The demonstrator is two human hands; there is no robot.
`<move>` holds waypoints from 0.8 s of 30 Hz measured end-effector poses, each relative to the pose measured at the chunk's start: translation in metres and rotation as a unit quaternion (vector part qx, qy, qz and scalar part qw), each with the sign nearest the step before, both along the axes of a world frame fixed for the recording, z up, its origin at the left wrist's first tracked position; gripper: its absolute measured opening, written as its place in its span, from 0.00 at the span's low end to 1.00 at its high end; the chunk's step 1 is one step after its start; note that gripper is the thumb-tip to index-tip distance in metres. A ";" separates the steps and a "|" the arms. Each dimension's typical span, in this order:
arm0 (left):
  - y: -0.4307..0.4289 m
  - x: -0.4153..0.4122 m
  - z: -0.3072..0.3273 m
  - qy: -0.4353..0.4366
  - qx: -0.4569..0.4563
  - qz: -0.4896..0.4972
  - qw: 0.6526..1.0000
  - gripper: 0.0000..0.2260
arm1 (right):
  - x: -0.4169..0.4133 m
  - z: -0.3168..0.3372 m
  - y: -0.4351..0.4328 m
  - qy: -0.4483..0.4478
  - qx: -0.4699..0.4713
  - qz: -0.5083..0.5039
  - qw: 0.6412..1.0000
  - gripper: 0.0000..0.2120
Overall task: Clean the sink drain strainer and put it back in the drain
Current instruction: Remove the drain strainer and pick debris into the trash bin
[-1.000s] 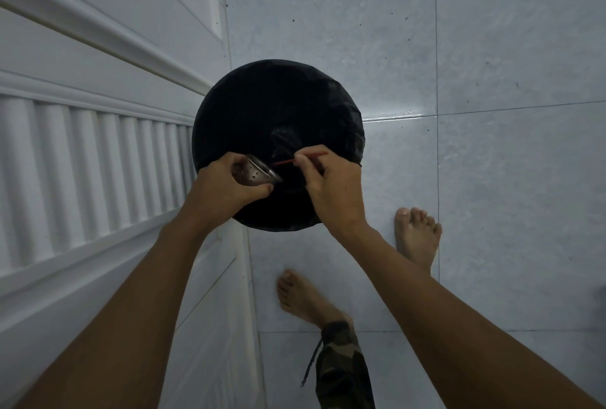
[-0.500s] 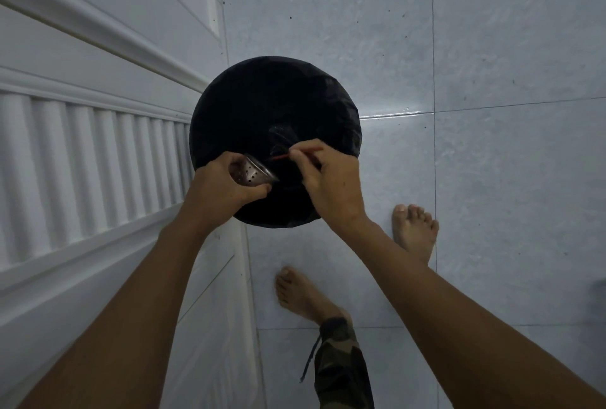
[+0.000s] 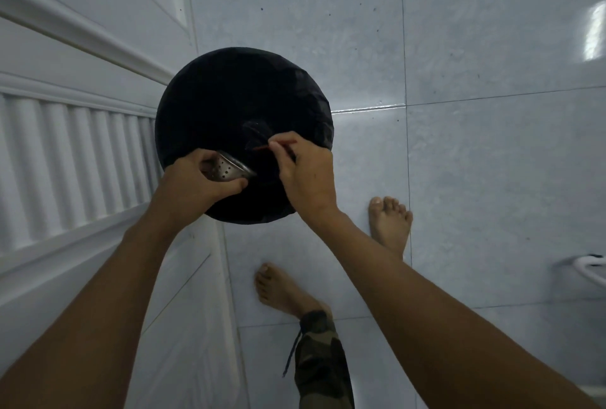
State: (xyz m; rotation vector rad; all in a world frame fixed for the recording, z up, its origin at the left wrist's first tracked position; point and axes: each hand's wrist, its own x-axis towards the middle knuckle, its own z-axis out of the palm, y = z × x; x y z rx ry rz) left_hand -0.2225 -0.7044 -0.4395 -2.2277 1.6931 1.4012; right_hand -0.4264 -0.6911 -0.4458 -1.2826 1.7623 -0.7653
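Strainer [image 3: 229, 169], perforated metal, tilted at frame centre above black-lined bin [image 3: 242, 103]; left hand [image 3: 196, 183] grips it, thumb under; right hand [image 3: 306, 175] just beside pinches thin red stick [image 3: 262, 147], tip apart from strainer; bare feet on pale tile floor [image 3: 475, 162] lower centre

Floor [image 3: 475, 162]: pale blue-grey glossy tiles, crossed by thin grout lines; a light glare is seen at 2 o'clock.
Bin [image 3: 236, 100]: round, black, stood on the floor at centre, against the white panelled door [image 3: 65, 152] at its 9 o'clock.
Feet: one bare foot [image 3: 390, 225] is planted at the bin's 4 o'clock, another [image 3: 282, 290] at 6 o'clock.
White object [image 3: 587, 262]: curved, at 4 o'clock, cut off by the frame's edge.
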 end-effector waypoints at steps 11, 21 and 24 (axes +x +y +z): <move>0.005 -0.001 -0.002 0.013 0.005 0.051 0.999 0.38 | -0.004 0.001 0.002 0.045 0.010 0.028 0.999 0.09; 0.031 -0.042 0.040 0.045 -0.148 0.122 0.980 0.35 | -0.022 0.053 -0.009 0.114 -0.018 0.121 0.986 0.11; 0.027 -0.056 0.076 0.032 -0.188 0.160 0.969 0.35 | -0.031 0.092 -0.022 0.119 -0.038 0.130 0.984 0.10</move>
